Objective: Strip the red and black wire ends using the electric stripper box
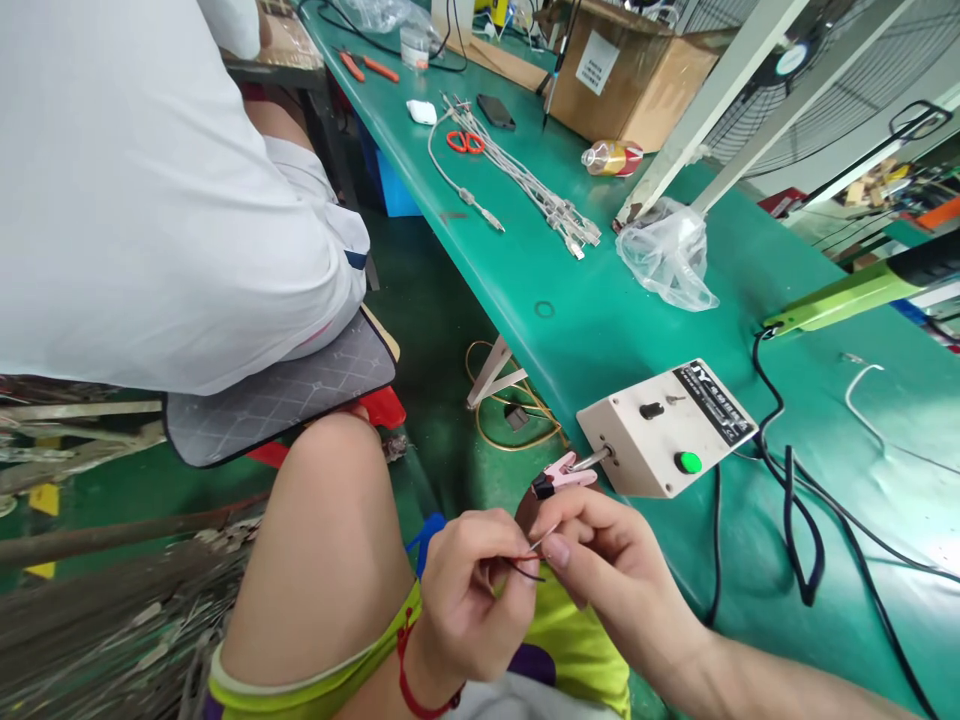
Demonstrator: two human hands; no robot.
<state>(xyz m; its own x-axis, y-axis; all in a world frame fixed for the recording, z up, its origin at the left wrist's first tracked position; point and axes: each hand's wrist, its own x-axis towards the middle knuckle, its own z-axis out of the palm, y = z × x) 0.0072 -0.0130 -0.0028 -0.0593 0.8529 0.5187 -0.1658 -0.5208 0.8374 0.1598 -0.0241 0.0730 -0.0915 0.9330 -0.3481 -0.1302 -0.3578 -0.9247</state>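
Observation:
My left hand (480, 580), with a red cord round its wrist, pinches thin wires (531, 572), one dark and one reddish, in front of my lap. Close beside it, my right hand (600, 560) has thumb and forefinger pinched on the light end of a thin wire (543, 538). Most of the wires' length is hidden in my fingers. Just beyond my hands, a pink clip with black tips (564, 474) sits on the metal shaft of a white box (667, 430) with a green button and a black knob. The box stands at the green table's near edge.
On the green table (517, 300) lie a bundle of grey USB cables (525, 185), red-handled scissors (465, 142), a bottle (612, 158) and a plastic bag (667, 255). Black cords (806, 540) run at the right. A person in white (150, 200) sits close at my left.

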